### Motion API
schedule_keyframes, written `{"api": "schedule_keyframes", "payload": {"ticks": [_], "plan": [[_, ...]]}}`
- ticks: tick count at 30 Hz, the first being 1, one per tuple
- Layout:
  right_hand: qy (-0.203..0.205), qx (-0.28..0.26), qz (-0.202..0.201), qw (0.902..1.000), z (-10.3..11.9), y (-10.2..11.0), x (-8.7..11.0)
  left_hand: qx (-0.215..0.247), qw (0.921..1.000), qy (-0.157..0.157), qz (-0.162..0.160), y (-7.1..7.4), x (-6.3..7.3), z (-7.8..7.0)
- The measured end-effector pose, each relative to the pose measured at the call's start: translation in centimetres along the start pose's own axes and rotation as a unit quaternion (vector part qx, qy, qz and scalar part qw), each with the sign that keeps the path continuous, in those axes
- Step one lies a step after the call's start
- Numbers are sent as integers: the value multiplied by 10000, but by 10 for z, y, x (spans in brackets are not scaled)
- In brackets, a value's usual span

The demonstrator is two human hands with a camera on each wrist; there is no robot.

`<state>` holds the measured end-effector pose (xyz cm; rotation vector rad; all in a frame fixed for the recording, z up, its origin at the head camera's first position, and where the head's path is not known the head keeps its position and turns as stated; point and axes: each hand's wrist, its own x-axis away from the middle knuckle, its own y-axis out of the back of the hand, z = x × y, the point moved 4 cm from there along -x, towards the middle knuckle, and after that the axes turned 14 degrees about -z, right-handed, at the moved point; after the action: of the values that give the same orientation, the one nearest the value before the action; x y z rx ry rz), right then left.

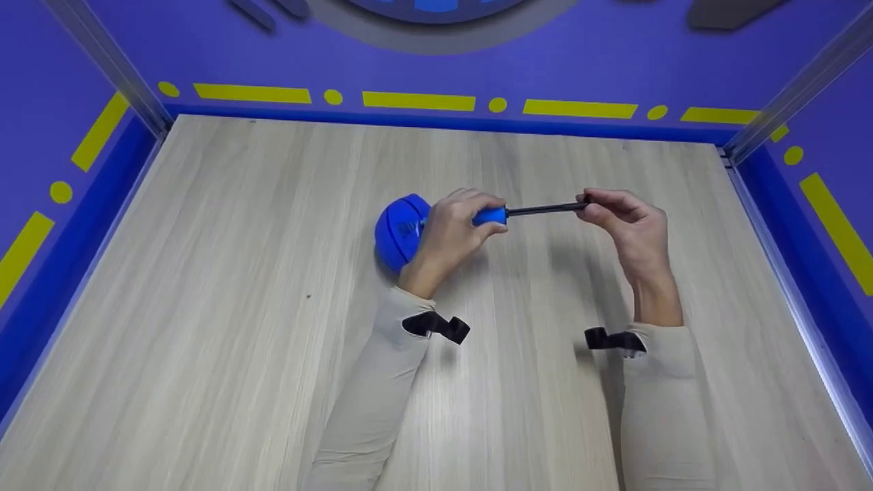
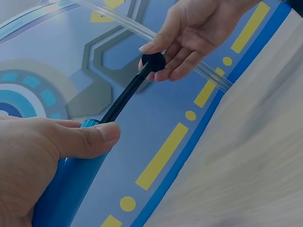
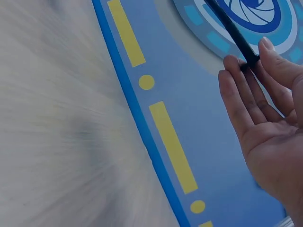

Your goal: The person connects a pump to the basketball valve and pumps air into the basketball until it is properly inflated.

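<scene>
My left hand (image 1: 450,225) grips the blue barrel (image 1: 490,215) of what looks like a hand pump. A thin black rod (image 1: 545,209) extends from the barrel's right end towards my right hand (image 1: 627,221). My right thumb and fingers pinch the round black knob (image 2: 154,62) at the rod's tip. Left of my left hand is a blue, rounded, ball-like thing (image 1: 394,235) with dark grooves and a small marking. My hand hides its right side, so how it meets the barrel cannot be seen. The right wrist view shows the rod's end (image 3: 250,60) at my right fingers.
A light wood-grain table (image 1: 273,382) lies beneath both hands. Blue panels (image 1: 436,75) with yellow dashes and dots enclose its back and sides. Metal posts (image 1: 794,88) stand at the back corners. Both sleeves carry small black wrist mounts (image 1: 436,326).
</scene>
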<state>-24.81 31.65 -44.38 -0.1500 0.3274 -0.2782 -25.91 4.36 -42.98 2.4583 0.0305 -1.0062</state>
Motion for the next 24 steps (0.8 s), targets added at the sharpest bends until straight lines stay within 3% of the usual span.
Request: {"api": "schedule_keyframes", "payload": {"ticks": [6,10,14,19,24], "plan": [[-126,-252,238,9993,-11,-26,8,-159,9998,-106,-34,-4,1,-4],[-17,96,432,9990,-18,-51,17,-235,9994,-250,-87,-5,2,-5],[21,420,557,9976,-24,-64,23,-332,9989,-322,10,-9,3,-5],[229,748,756,9941,-18,-60,22,-185,9995,-258,70,-7,2,-2],[566,1033,749,9902,-5,-39,14,71,9998,-179,-55,-1,0,2]]}}
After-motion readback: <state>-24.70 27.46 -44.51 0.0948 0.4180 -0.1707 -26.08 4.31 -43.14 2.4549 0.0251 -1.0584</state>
